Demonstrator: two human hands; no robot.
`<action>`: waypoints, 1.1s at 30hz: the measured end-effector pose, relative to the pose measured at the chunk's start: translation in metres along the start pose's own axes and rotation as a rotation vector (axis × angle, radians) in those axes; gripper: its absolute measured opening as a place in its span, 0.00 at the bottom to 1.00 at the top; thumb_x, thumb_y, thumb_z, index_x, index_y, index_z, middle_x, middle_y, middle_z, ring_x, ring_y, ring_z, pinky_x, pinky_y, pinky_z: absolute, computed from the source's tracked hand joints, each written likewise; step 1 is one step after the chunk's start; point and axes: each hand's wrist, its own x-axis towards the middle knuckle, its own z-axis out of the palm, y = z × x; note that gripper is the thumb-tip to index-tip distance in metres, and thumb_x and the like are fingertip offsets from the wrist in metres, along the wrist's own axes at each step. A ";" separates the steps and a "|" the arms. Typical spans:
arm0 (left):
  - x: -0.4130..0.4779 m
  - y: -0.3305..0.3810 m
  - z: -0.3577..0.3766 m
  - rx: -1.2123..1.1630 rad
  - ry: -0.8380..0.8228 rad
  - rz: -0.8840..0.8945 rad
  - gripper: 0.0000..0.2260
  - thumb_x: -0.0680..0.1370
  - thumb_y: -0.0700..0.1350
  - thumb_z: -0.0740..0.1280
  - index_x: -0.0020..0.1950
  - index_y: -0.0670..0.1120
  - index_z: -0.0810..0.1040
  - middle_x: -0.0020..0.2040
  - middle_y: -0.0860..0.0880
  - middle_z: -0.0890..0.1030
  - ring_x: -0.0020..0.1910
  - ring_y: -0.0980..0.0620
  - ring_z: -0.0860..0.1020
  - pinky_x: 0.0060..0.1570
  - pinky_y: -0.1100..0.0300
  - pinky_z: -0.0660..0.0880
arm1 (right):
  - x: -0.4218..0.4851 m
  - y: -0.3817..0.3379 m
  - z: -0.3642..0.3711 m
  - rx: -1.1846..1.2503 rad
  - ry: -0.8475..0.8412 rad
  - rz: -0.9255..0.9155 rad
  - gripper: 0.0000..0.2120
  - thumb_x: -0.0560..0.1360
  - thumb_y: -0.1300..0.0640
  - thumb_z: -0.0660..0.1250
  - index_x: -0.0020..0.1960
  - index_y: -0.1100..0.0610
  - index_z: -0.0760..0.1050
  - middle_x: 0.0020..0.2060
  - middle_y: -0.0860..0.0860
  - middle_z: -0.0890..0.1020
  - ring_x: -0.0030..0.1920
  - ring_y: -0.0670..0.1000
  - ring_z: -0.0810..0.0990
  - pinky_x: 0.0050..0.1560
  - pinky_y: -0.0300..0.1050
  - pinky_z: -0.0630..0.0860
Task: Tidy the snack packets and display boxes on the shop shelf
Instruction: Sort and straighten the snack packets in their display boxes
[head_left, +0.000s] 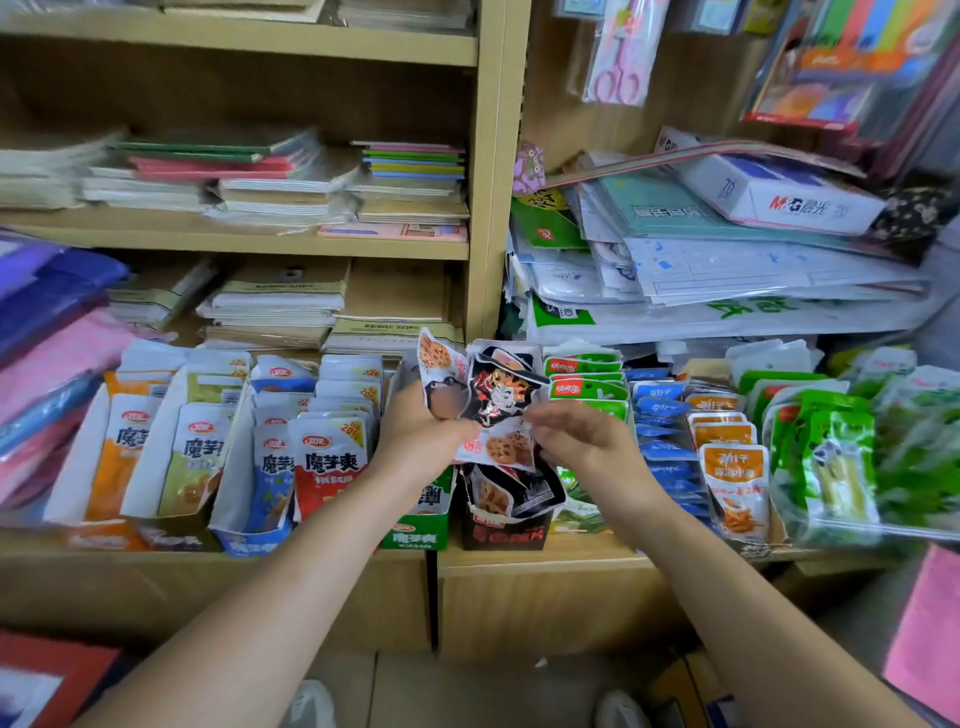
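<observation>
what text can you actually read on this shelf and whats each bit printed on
"M&G晨光": white box, upper right.
"魔芋爽": red packet; also the green display box.
"20%": that red packet's top corner.
Unreadable: the crumpled print on the lotus-root packets held in the left hand.
Too blurred or small: orange packets, black display box, notebooks.

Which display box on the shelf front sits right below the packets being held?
The black box, the only dark one, right of the green box; the left hand holds the packets just above it.
</observation>
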 end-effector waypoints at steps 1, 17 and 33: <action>0.001 -0.001 0.000 -0.020 0.017 0.003 0.12 0.72 0.35 0.74 0.53 0.45 0.77 0.50 0.47 0.80 0.49 0.48 0.78 0.53 0.51 0.76 | 0.002 0.002 0.000 0.029 0.084 0.025 0.10 0.78 0.59 0.70 0.59 0.54 0.80 0.56 0.47 0.84 0.56 0.49 0.82 0.60 0.54 0.79; 0.004 -0.007 -0.042 -0.017 0.316 0.079 0.14 0.70 0.34 0.74 0.46 0.52 0.78 0.44 0.55 0.83 0.47 0.50 0.82 0.52 0.50 0.80 | 0.027 -0.010 0.028 -0.419 -0.089 -0.006 0.35 0.73 0.43 0.74 0.76 0.51 0.67 0.68 0.49 0.74 0.62 0.49 0.75 0.64 0.44 0.71; 0.007 -0.011 -0.051 0.000 0.342 0.182 0.17 0.71 0.38 0.73 0.55 0.51 0.74 0.48 0.54 0.80 0.47 0.53 0.80 0.45 0.56 0.79 | 0.016 -0.006 0.032 -0.628 -0.238 -0.137 0.27 0.69 0.39 0.75 0.65 0.45 0.75 0.64 0.48 0.75 0.65 0.49 0.73 0.65 0.46 0.71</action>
